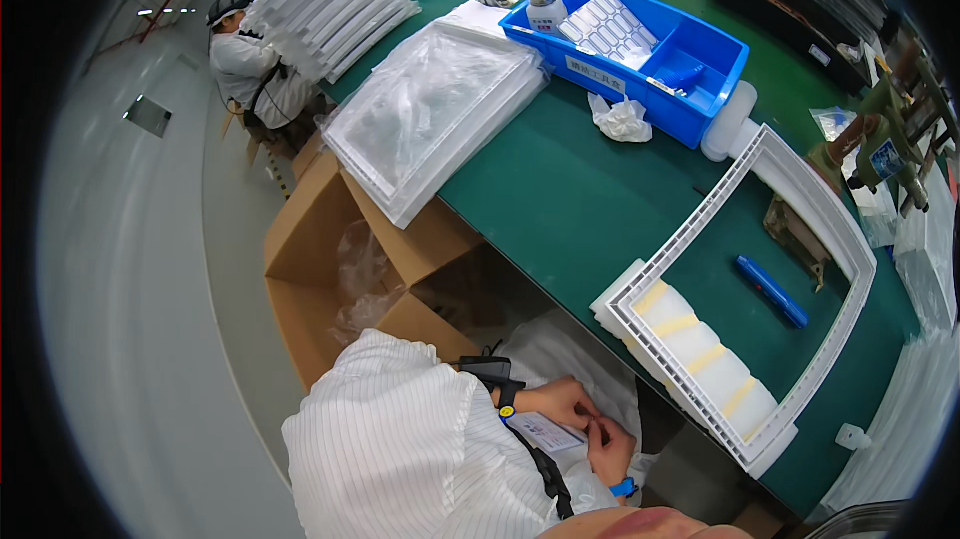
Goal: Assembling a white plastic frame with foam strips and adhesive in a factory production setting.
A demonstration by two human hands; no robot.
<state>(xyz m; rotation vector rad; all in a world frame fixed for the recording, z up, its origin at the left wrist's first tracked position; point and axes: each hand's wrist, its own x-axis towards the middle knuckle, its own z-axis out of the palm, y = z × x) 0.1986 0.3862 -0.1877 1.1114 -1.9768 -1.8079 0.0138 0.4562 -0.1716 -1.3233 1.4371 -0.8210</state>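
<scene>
In front of my body, beyond the table's near edge, my left hand (562, 401) and my right hand (610, 449) meet at the fingertips. Both are closed in a pinch; anything between them is too small to make out. A band with a yellow button (507, 412) circles my left wrist, and a blue wristband (625, 487) my right. Beside the hands hangs a printed card (545, 431). Nearest on the table lies a white plastic frame (690, 229), with white pads striped in yellow (705, 349) along one side. A blue marker (772, 292) rests inside its opening.
A blue bin (690, 124) holds bottles and label sheets, with crumpled tissue (621, 119) beside it. Bagged panels (440, 89) lie at the table's left edge, above an open cardboard box (300, 289). A green hand press (880, 139) stands right. Another person (255, 74) sits far left.
</scene>
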